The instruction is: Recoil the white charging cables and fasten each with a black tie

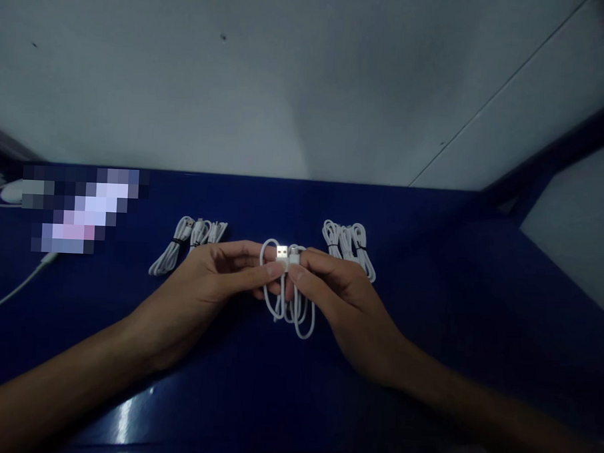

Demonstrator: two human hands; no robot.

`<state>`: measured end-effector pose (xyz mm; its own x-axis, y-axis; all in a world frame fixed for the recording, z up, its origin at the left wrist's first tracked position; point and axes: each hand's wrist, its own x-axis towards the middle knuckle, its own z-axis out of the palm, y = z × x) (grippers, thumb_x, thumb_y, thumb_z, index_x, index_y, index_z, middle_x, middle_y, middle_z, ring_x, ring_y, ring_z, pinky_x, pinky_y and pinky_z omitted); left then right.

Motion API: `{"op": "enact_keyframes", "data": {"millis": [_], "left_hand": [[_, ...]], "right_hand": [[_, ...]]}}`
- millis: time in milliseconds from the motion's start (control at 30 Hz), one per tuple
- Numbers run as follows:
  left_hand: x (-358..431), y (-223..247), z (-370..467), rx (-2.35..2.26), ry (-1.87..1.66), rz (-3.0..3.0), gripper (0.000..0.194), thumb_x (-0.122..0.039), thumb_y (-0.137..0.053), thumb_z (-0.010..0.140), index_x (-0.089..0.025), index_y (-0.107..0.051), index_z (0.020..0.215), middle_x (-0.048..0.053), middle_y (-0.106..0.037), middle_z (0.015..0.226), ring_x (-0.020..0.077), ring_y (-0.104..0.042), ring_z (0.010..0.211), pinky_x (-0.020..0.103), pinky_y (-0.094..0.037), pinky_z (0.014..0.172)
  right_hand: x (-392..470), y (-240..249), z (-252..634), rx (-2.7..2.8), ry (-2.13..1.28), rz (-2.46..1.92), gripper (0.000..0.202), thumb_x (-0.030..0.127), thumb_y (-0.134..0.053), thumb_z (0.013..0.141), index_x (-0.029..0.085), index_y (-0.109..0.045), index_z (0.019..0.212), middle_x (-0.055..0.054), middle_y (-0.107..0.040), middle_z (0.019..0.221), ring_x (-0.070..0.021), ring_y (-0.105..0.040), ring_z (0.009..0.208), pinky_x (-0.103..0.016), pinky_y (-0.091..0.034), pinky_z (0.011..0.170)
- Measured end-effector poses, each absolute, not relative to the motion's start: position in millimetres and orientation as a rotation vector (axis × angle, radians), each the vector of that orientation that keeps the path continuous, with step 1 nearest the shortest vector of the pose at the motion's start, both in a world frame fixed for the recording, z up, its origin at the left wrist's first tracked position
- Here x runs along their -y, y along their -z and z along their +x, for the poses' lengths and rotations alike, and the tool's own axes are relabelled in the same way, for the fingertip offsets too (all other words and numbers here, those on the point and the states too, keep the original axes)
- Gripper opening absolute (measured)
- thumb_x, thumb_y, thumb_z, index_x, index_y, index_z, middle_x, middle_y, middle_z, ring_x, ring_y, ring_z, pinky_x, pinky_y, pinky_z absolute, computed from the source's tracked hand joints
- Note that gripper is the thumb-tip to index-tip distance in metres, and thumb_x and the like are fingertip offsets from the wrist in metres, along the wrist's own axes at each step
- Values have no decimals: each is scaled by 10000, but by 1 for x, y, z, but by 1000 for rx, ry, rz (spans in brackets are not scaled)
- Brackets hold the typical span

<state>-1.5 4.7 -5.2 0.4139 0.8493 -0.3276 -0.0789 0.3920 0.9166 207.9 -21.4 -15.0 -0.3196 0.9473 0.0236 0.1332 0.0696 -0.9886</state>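
Note:
Between both hands, above the blue table, is a white USB cable [305,327] gathered in loops. My left hand [204,272] pinches it near the flat metal USB plug [281,251], thumb in front and fingers behind. My right hand [344,288] grips the same cable by its smaller connector [295,254], right beside the USB plug. Both plug ends point away from me, and the loops hang down below the thumbs. Some of the fingers behind the cable are hidden.
Behind my left hand lie several coiled white cables [171,251]. More bundled white cables [349,242], with dark ties, lie behind my right hand. On the left, a blurred-out bright object [90,210] has a white cord [13,297] attached. A pale wall [237,103] borders the blue table [254,398].

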Motion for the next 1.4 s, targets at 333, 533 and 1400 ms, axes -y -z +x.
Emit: {"op": "enact_keyframes", "data": {"millis": [333, 533, 1400], "left_hand": [[-5, 6, -1, -953, -715, 990, 152, -202, -829, 958, -229, -876, 1099, 52, -853, 955, 149, -741, 874, 259, -548, 877], [-5, 6, -2, -955, -708, 995, 118, -189, -800, 972, -227, -866, 1062, 49, -849, 968, 147, -733, 889, 252, -542, 881], [-12, 1, -2, -861, -669, 892, 165, -311, -725, 1035, -194, -793, 941, 41, -713, 905, 168, -655, 807, 295, -571, 836]], "right_hand": [[22, 14, 208, 1568, -1353, -1111, 341, 274, -545, 1131, 223, -698, 830, -3, -692, 889, -180, -638, 844, -366, -488, 794], [22, 14, 207, 1558, -1360, -1118, 345, 272, -549, 1126, 224, -691, 815, 3, -661, 861, -172, -620, 827, -357, -492, 801], [25, 11, 208, 1312, -1377, -1018, 313, 371, -588, 1138, 233, -682, 873, -7, -710, 882, -160, -677, 797, -310, -575, 761]]}}
